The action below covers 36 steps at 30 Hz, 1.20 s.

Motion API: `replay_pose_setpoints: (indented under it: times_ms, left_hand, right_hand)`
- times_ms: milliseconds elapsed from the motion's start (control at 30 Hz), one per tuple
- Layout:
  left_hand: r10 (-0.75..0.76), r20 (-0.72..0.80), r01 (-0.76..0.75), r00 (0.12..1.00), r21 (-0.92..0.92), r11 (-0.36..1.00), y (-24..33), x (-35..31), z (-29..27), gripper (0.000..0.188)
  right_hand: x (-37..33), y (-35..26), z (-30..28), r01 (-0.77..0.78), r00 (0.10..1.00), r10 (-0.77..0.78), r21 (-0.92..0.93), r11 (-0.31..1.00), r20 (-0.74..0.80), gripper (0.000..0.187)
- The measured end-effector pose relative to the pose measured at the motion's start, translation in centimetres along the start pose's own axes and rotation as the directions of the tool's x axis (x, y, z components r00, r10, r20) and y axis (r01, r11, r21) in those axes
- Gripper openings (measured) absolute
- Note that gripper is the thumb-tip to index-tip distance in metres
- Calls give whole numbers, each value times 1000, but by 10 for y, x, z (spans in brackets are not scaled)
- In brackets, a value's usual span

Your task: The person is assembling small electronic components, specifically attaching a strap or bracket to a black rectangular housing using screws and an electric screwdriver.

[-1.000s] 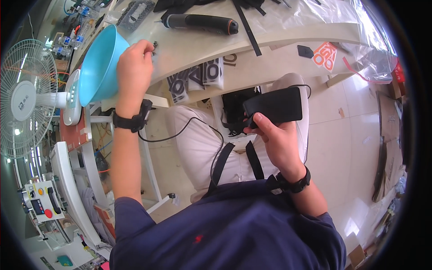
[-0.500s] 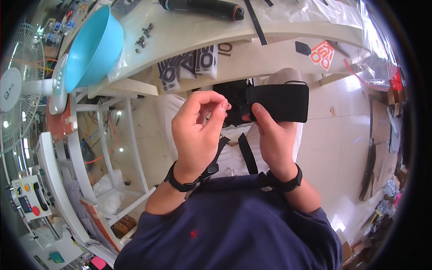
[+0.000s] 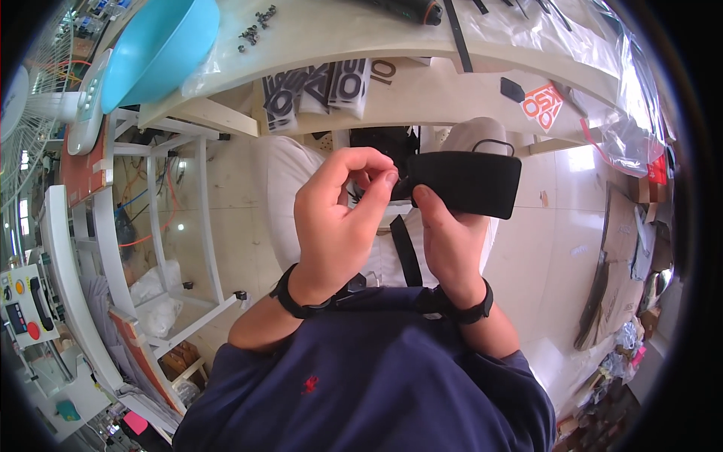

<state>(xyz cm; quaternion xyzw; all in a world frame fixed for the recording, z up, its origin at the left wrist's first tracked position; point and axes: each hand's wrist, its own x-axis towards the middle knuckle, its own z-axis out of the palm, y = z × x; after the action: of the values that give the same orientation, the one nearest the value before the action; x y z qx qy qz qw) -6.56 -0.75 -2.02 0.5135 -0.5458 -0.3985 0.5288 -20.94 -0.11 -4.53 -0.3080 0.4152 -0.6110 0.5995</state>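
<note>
My right hand (image 3: 454, 245) grips a flat black rectangular piece (image 3: 471, 183) with rounded corners, its thumb pressed on the lower left corner. A thin black loop (image 3: 495, 143) stands out above its top edge. My left hand (image 3: 340, 215) is closed in a pinch, thumb against forefinger, right beside the left end of the black piece. Whatever sits between those fingertips is too small and dark to make out. Both hands hover over my lap, a black strap on each wrist.
Ahead is a pale table with a blue bowl (image 3: 162, 56), small dark screw-like parts (image 3: 251, 35), a black cylindrical tool (image 3: 410, 9) and black strips (image 3: 457, 38). Printed packets (image 3: 350, 87) and a small black plate (image 3: 512, 90) lie on a lower shelf. A white metal frame (image 3: 203, 218) stands left.
My left fingertips have come closer to the black piece's left end. That piece is now tilted slightly, its right side lower. The whole view has shifted a little.
</note>
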Motion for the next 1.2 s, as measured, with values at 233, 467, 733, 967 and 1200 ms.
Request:
replay_pose_setpoints:
  times_ms: [233, 467, 733, 967, 1200]
  left_hand:
    - [280, -116, -268, 953, 109, 957, -10, -4, 10, 17]
    - [654, -51, -585, 755, 399, 706, -25, 1, 18, 26]
    - [690, -46, -596, 723, 465, 655, -33, 0, 14, 25]
    - [746, 36, -667, 664, 479, 570, -37, 5, 4, 33]
    - [736, 71, -671, 674, 475, 569, -39, 5, 2, 26]
  right_hand:
    - [4, -3, 11, -26, 999, 28, 52, 998, -36, 11]
    - [3, 1, 17, 45, 996, -47, -20, 999, -81, 7]
    - [4, 1, 23, 69, 997, -69, -4, 998, -38, 10]
    - [3, 2, 26, 34, 998, -32, 58, 998, -48, 9]
    - [6, 1, 28, 56, 998, -53, 71, 996, -44, 7]
